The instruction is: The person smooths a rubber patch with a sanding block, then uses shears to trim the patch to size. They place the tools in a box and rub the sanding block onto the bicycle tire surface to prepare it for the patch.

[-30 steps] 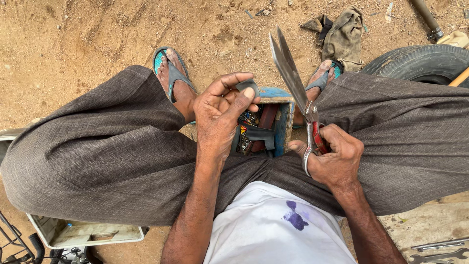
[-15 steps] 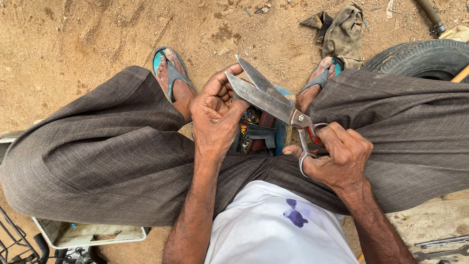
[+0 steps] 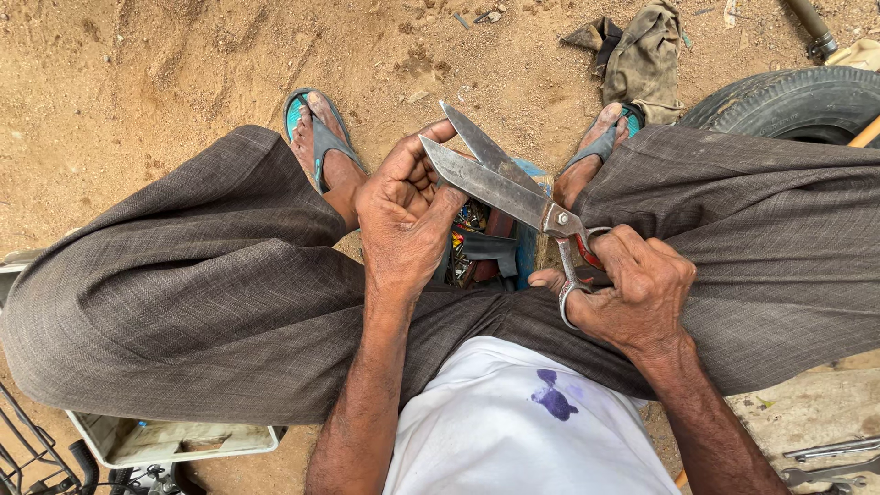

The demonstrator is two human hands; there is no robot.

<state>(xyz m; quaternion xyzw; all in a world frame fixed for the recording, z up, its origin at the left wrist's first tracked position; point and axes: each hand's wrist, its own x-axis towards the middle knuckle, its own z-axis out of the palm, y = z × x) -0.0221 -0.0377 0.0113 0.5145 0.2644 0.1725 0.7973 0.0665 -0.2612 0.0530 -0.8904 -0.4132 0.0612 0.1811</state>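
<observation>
Seated person, knees spread, grey woven trousers, sandy ground underfoot. Right hand (image 3: pixel 632 293) is wrapped tight around the handles of a large pair of worn steel shears (image 3: pixel 513 197), fingers threaded through the metal loops, a bit of red showing on the grip beneath the knuckles. Blades stand parted in a narrow V, pointing up and away from that hand toward the other; both are dull grey, scuffed and streaked, with a round pivot bolt just ahead of the right thumb. Left hand (image 3: pixel 403 215) is curled, fingers bent in, thumb and fingertips touching the nearer blade close to its tip; the farther blade pokes out above those fingers. So the shears bridge the gap between the two hands, held above the lap. Directly beneath the blades, between the knees, sits a blue open toolbox (image 3: pixel 524 240) with dark straps and small coloured bits inside; contents too jumbled to sort out. Beyond the left hand, a foot in a teal flip-flop sandal (image 3: pixel 316 137); beyond the right hand, the other foot, then a crumpled khaki rag (image 3: pixel 646 55) and a black rubber tyre (image 3: pixel 788 96). Below both wrists, a white shirt with a purple ink blot (image 3: pixel 553 401). Near the left elbow, a shallow pale plastic tray (image 3: pixel 174 445).
</observation>
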